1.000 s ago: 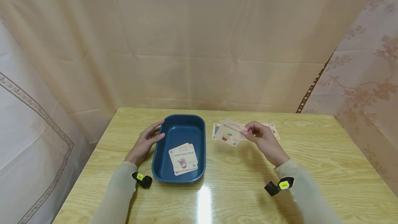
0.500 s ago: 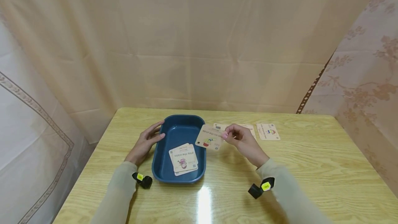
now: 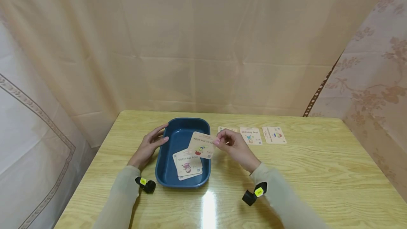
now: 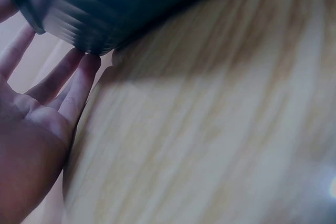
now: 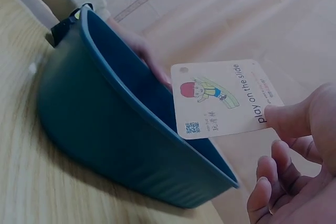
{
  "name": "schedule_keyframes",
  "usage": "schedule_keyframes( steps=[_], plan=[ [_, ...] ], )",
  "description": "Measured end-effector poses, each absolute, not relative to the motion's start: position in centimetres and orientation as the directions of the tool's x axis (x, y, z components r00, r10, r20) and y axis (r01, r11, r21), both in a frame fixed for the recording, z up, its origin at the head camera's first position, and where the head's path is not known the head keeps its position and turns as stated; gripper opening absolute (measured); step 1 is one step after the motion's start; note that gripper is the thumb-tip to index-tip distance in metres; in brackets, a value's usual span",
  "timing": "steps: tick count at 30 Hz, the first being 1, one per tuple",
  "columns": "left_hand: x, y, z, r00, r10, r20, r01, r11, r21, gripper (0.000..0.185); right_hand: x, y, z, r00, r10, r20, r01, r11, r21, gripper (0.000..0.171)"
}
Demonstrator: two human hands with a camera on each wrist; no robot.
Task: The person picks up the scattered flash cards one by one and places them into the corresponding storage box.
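My right hand (image 3: 233, 146) pinched a card (image 3: 201, 145) over the blue tray (image 3: 165, 172) — my left hand (image 3: 147, 146), fingers straight, rested against the tray's side.

Your table (image 3: 318, 172) is pale yellow wood grain with a glossy top. A dark blue tub (image 3: 166, 167) stands on it left of centre. Three picture cards (image 3: 251, 135) lie flat in a row near the far edge, just right of the tub.
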State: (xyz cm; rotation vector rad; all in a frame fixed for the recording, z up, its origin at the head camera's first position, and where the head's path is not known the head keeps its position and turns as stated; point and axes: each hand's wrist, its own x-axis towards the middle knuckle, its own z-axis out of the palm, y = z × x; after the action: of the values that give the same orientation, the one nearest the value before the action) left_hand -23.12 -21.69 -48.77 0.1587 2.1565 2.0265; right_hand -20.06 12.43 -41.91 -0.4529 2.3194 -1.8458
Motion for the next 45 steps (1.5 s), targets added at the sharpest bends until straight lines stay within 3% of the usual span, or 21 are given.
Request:
schedule_keyframes(
  steps=[23, 45],
  plan=[
    [-23.1, -21.7, -48.8, -0.979, 0.201, -0.040, -0.026, 0.071, 0.997, 0.062, -19.5, 11.2, -43.3, -0.914, -0.404, 0.039, -0.178, 0.312, -0.933, 0.008],
    [-23.1, -21.7, -48.8, -0.980, 0.195, -0.050, -0.038, 0.067, 0.997, 0.061, -19.3, 12.7, -43.5, -0.931, -0.362, 0.038, -0.181, 0.369, -0.912, 0.012]
  ],
)
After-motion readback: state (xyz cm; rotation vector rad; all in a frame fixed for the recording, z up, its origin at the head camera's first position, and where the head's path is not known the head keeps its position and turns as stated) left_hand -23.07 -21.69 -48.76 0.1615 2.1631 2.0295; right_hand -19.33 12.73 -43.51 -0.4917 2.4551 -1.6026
